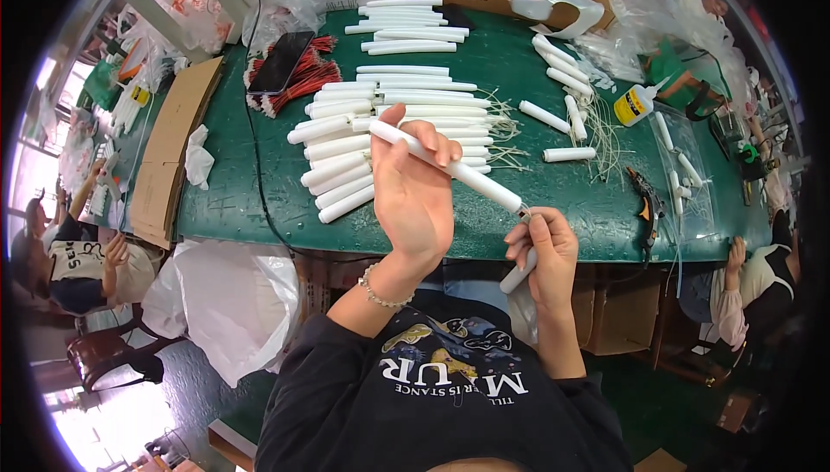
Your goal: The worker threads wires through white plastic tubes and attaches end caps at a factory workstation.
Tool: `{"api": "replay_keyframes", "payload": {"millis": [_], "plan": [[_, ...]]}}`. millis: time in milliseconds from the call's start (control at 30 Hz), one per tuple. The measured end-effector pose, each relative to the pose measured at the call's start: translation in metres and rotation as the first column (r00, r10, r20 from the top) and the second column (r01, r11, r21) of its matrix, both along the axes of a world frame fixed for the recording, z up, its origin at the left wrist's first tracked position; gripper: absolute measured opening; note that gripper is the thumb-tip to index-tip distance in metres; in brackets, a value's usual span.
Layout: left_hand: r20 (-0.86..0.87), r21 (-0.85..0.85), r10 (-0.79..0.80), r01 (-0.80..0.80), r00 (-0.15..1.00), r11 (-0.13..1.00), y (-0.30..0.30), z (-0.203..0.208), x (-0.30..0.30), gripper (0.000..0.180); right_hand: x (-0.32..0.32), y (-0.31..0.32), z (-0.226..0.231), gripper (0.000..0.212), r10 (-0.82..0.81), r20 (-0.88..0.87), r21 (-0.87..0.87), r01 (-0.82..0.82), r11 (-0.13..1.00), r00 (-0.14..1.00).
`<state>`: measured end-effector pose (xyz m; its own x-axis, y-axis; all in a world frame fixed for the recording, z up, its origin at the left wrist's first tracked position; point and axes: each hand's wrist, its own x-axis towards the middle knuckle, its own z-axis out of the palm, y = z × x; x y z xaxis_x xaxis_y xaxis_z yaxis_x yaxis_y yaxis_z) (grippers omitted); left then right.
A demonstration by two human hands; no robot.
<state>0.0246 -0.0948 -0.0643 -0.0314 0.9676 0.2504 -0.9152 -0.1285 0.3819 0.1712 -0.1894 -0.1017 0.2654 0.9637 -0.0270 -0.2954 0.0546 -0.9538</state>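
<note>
My left hand [413, 191], palm turned up, grips a long white tube [484, 183] that slants down to the right over the table's near edge. The fingers of my right hand [553, 251] are pinched at the tube's lower end, where a small metallic bit shows. A shorter white cylinder [517, 273] is also held in my right hand, pointing down to the left. Beyond my left hand lies a pile of white tubes [341, 162], several with thin pale wires [501, 122] at their right ends.
The green table [233, 200] also carries a dark phone [281, 63] on red wire bundles [316, 70], a yellow-labelled glue bottle [635, 105] and orange-black pliers [646, 208]. Boxes line the back. A cardboard sheet [177, 148] stands at left. Other people sit at both sides.
</note>
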Motion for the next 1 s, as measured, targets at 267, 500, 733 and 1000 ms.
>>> {"api": "replay_keyframes", "payload": {"millis": [267, 500, 733, 1000], "plan": [[-0.016, -0.030, 0.044, -0.044, 0.999, 0.999, 0.012, 0.012, 0.005, 0.030, -0.004, 0.000, -0.004, 0.019, 0.154, -0.134, -0.017, -0.157, 0.987, 0.979], [-0.015, -0.063, 0.033, -0.034, 0.999, 0.997, 0.014, 0.021, 0.008, 0.036, -0.008, 0.000, -0.004, 0.019, 0.206, -0.199, -0.051, -0.220, 0.974, 0.958], [-0.001, -0.033, 0.023, -0.023, 1.000, 0.999, 0.017, 0.019, 0.011, 0.038, -0.009, 0.000, -0.003, 0.020, 0.204, -0.249, -0.092, -0.233, 0.968, 0.947], [-0.028, -0.022, 0.021, -0.021, 0.999, 1.000, 0.017, 0.019, 0.008, 0.035, -0.010, 0.001, 0.001, 0.021, 0.243, -0.249, -0.144, -0.285, 0.948, 0.937]]}}
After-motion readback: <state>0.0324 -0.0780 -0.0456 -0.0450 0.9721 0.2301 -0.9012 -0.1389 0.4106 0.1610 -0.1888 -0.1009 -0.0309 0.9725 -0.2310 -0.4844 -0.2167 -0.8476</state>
